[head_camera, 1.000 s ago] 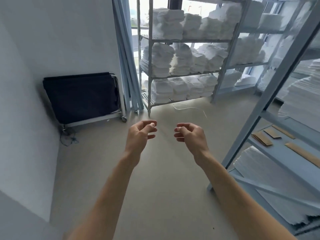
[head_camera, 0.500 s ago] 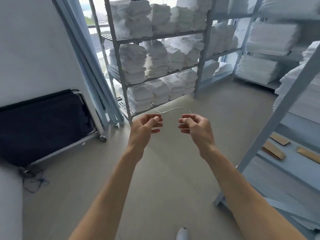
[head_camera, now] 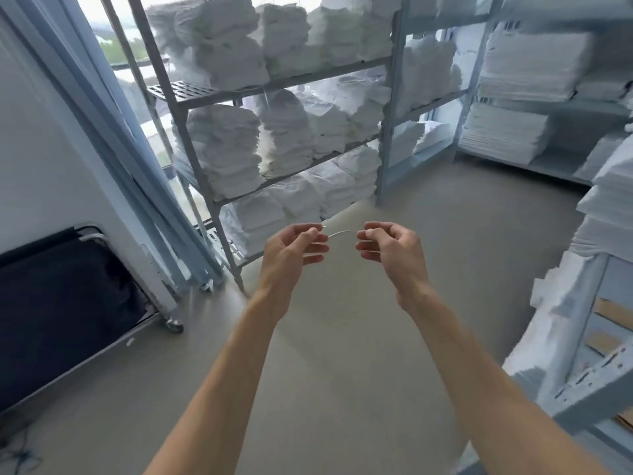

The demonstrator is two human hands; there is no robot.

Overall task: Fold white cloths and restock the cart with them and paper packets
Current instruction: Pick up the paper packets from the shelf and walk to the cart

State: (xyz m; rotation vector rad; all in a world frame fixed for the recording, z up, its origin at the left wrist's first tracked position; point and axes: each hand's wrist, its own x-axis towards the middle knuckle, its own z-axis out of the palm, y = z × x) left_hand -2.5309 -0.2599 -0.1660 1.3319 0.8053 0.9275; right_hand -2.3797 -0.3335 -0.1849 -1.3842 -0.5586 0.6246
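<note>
A linen storeroom with a pale floor [head_camera: 428,269]: a metal shelving rack [head_camera: 205,186] ahead is packed with stacks of folded white cloths [head_camera: 222,149], and more shelves of them line the right side. A dark canvas cart [head_camera: 61,303] stands against the left wall, with brown paper packets [head_camera: 613,313] on a low shelf at the right edge. Both bare forearms reach forward, raised over the floor, wrists slightly bent. The left hand [head_camera: 291,248] and right hand [head_camera: 394,248] face each other, fingers curled, each pinching one end of a thin white string [head_camera: 339,233] — it arcs across the small gap between them.
</note>
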